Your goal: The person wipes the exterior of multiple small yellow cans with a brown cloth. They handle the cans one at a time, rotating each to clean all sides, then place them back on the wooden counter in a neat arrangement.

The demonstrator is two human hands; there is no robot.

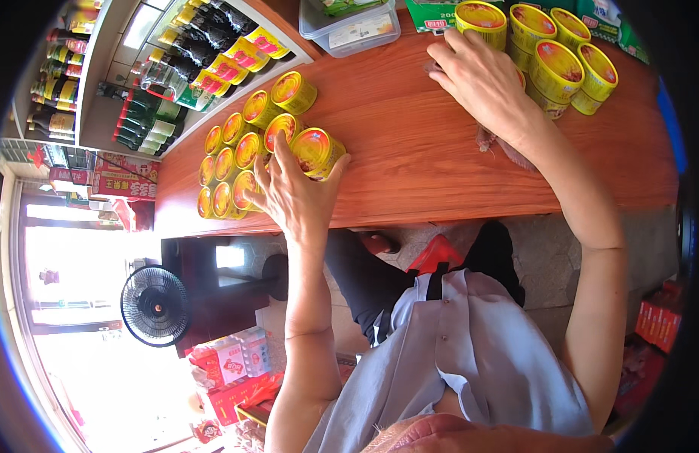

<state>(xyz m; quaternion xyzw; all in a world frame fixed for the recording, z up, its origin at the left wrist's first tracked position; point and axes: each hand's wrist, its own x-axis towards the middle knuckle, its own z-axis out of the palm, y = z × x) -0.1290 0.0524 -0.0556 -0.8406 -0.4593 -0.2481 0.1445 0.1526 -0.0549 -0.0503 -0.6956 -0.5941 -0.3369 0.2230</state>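
My left hand (300, 198) is round a yellow round can (316, 151), thumb on its right side and fingers on its left. This can stands at the front right of a block of matching yellow cans (248, 149) set in rows at the table's left. My right hand (487, 89) is stretched over the table at the right, fingers apart and slightly curved, with no can in it. Just beyond and beside it stand more yellow cans (557, 72), some stacked in twos. Under my right wrist lies a brownish, frayed thing (512, 153), mostly hidden by the arm.
The reddish wooden table (398, 143) spans the view. A clear plastic bin (353, 30) and a green carton (432, 13) sit along its far side. Bottles (225, 68) fill shelves at the left. A black fan (154, 306) stands beyond the table's near left corner.
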